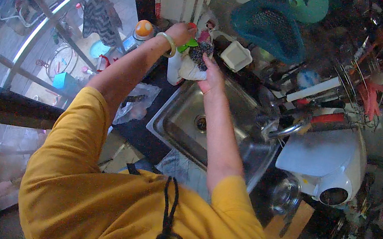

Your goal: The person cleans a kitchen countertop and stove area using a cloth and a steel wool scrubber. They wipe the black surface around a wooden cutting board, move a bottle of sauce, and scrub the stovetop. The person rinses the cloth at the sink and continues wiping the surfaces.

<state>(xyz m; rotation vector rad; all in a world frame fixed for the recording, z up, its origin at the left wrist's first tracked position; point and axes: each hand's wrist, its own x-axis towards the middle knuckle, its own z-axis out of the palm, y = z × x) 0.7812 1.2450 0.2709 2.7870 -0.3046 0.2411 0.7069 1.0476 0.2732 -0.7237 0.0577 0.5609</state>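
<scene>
My left hand, with a light bangle at the wrist, reaches over the corner past the sink, its fingers at a small red item. Just below those fingers is a bright green item. My right hand holds a white cloth-like bundle from the right, with a dark speckled scrubber-like thing against its thumb. A white container stands left of the bundle. Part of what lies between the hands is hidden.
The steel sink lies under my right forearm, its faucet at the right. A white square tub and a teal mesh basket are beyond. An orange-capped container stands left; a white appliance is right.
</scene>
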